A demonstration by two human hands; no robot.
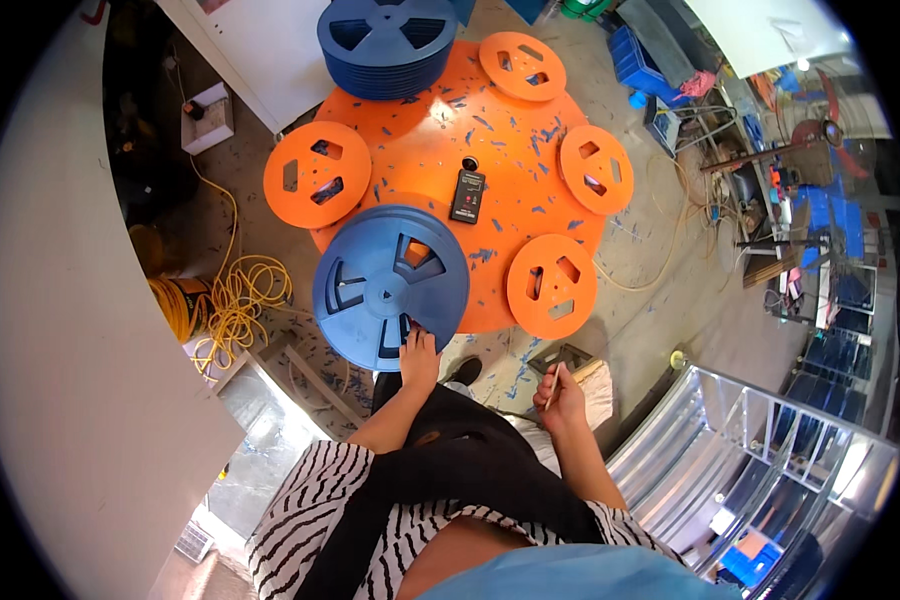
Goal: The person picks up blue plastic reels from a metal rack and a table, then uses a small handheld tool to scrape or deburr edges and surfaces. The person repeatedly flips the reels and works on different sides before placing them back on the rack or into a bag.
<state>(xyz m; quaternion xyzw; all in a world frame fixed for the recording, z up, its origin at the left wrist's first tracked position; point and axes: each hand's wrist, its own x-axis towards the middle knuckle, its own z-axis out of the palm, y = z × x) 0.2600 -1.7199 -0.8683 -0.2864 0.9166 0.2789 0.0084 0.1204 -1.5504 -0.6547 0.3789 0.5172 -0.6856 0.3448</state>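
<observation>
A blue plastic reel (386, 296) with cut-out windows lies on the near left edge of the round orange table (440, 130), overhanging it toward me. My left hand (420, 362) grips the near part of this reel, its fingers at one of the windows. Off the table to the right, my right hand (562, 400) is closed around a slim, pale, stick-like tool (556, 376). Its exact kind is too small to make out. A small black box-shaped device (467, 196) rests at the table's middle, beyond the reel.
Several orange discs with cut-outs (552, 287) ring the table. Blue reels (388, 50) are stacked at its far side. Blue plastic shavings lie scattered over table and floor. A coiled yellow hose or cable (245, 300) lies left; a metal rack (740, 410) stands right.
</observation>
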